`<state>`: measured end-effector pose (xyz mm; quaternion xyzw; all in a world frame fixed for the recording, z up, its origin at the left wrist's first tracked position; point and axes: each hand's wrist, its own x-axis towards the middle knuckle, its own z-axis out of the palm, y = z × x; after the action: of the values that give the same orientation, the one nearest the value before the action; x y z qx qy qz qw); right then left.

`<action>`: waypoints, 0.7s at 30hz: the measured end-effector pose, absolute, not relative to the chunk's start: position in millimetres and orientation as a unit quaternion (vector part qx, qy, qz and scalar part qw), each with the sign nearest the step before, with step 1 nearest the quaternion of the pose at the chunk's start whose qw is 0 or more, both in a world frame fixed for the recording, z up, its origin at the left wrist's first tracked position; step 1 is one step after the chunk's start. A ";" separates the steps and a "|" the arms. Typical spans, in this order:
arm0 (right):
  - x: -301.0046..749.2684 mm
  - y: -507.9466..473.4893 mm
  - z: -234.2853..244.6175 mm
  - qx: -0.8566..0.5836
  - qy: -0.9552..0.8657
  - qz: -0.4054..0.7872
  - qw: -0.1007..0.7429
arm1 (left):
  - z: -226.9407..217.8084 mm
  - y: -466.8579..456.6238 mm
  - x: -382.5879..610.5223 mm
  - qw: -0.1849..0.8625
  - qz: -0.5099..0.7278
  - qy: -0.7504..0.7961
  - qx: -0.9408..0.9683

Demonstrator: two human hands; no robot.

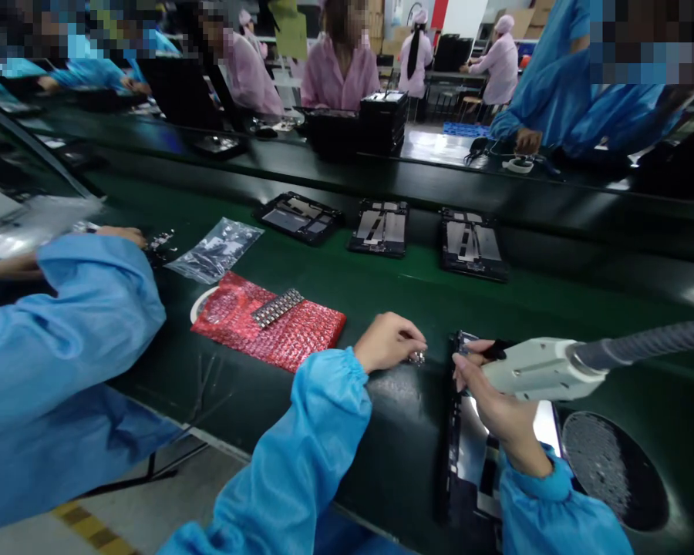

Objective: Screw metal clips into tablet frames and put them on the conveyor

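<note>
My left hand [389, 341] is closed in a pinch on a small metal part [417, 358], just above the dark work surface. My right hand [494, 401] grips a white power tool [535, 368] with a grey hose running off to the right. The tool's tip sits at the top left corner of a black device frame [459, 462] lying in front of me. A red bubble-wrap bag [269, 324] with a strip of small parts [277, 307] on it lies to the left of my left hand.
On the green belt [382, 285] lie three more black device frames [299, 217] in a row. A clear plastic bag [215, 250] lies at the left, near a co-worker's blue sleeve [63, 339]. A round dark dish [613, 470] sits at my right. Other workers sit across the line.
</note>
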<state>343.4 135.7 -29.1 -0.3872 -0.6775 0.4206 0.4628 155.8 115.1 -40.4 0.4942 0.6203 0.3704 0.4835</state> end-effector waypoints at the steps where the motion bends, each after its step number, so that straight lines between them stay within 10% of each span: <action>1: 341.8 135.4 -29.1 -0.389 -0.676 0.423 0.460 | -38.6 110.9 143.4 0.421 0.380 0.644 0.514; 10: 386.7 131.4 20.0 -0.386 -0.594 0.440 0.552 | -46.2 99.6 156.4 0.180 0.195 0.730 0.629; 21: 491.9 144.9 -27.0 -0.468 -0.497 0.343 0.645 | -45.5 103.6 146.5 0.327 0.295 0.685 0.580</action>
<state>491.9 144.9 -27.0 -0.4679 -0.4969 0.3429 0.6454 146.5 103.6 -45.5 0.5800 0.6854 0.2951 0.3268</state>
